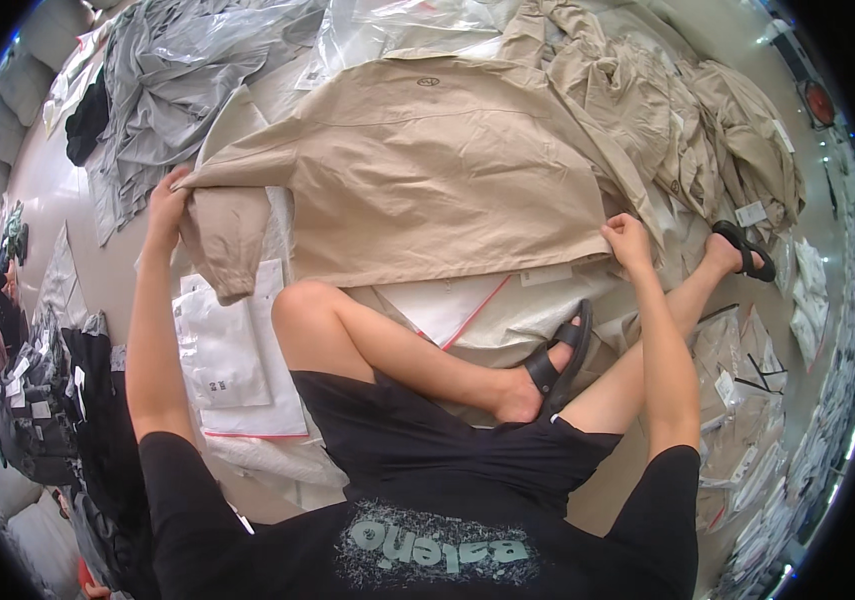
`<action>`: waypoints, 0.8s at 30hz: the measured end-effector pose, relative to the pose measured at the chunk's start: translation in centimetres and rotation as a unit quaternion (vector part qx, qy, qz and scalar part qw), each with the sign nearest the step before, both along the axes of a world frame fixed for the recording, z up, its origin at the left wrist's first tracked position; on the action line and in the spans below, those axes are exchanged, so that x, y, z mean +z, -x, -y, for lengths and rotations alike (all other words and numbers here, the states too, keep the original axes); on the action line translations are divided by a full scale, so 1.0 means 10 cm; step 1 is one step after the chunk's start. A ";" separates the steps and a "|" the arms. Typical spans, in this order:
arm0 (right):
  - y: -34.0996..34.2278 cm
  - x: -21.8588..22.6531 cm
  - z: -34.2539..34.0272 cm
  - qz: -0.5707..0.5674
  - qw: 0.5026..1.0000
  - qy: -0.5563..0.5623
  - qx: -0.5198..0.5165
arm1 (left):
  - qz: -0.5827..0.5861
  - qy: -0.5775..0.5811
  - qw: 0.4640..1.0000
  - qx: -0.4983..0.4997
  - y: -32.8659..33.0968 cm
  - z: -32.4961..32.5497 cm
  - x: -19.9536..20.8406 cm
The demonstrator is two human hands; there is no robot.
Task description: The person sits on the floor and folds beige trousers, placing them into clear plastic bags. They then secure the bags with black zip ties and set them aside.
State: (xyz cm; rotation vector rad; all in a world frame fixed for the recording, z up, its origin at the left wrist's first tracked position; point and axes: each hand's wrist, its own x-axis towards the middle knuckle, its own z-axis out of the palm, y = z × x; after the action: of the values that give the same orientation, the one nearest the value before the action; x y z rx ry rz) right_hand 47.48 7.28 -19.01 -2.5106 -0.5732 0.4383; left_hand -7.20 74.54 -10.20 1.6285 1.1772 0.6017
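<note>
While the left hand [168, 205] grips the folded bend of a sleeve [232, 235] between thumb and fingers, the right hand [630, 243] pinches the lower right corner of the same beige jacket [437, 170]. Both sets of fingers are closed on cloth. The jacket lies spread in front of the person, just beyond the bent knee, with its long axis running from left to right, roughly crosswise to the person. Its hem [437, 273] points toward the person, and the edge nearest a small dark emblem [428, 82] points away. The gripped sleeve reaches out to the left, then doubles down so that its cuff [235, 290] points toward the person. How the other sleeve lies is hard to tell among the folds on the right.

White packets [222, 350] with red edging lie below the cuff, near the knee. Grey garments [197, 80] are heaped beyond the left hand, and crumpled beige garments [647, 110] lie at the jacket's upper right. A black sandal [559, 365] is near the hem.
</note>
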 end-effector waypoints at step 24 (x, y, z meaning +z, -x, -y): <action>2.07 -0.80 -4.53 0.133 0.957 -0.018 0.257 | 0.139 0.186 0.929 -0.287 -1.45 0.95 1.70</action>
State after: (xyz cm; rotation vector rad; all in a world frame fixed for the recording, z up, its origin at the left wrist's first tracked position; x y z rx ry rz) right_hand 26.76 52.56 -26.96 -2.3801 -1.3393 0.2669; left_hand 7.26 65.02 6.82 1.4064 0.5204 0.2000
